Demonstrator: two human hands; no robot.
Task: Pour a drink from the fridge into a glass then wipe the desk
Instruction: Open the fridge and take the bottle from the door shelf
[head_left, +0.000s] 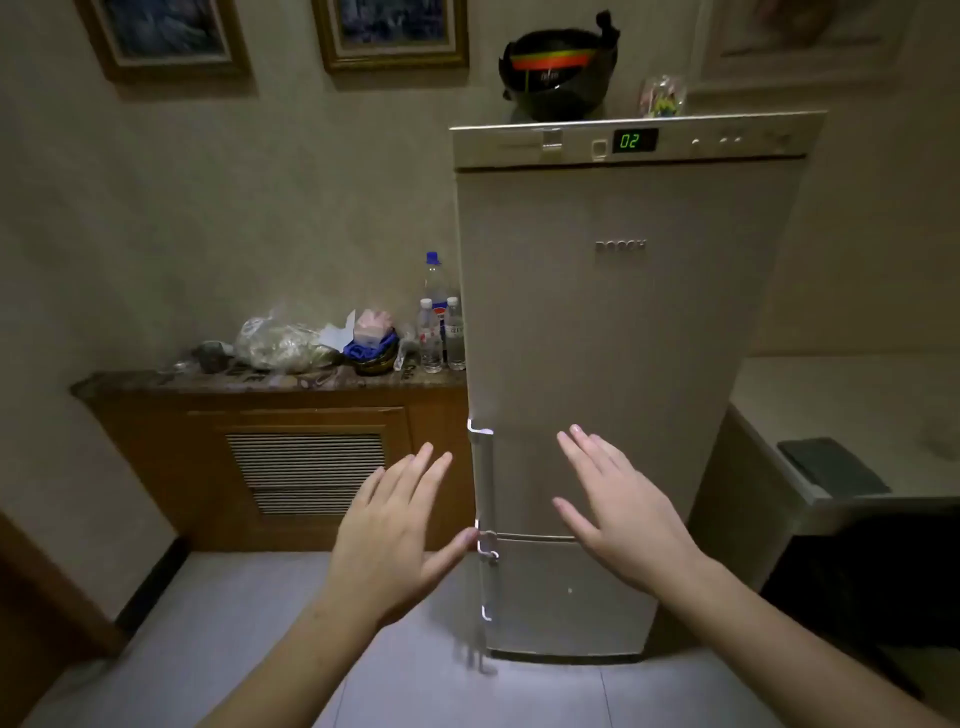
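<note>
The fridge is standing shut before the person, a tall, smooth, pale metal box. Both the left hand and right hand are reaching out flat, fingers spread, holding nothing. The left should be hooking the glossy upright handle and pulling steadily.

Left hand and right hand reach forward, fingers straight, holding nothing.
</note>
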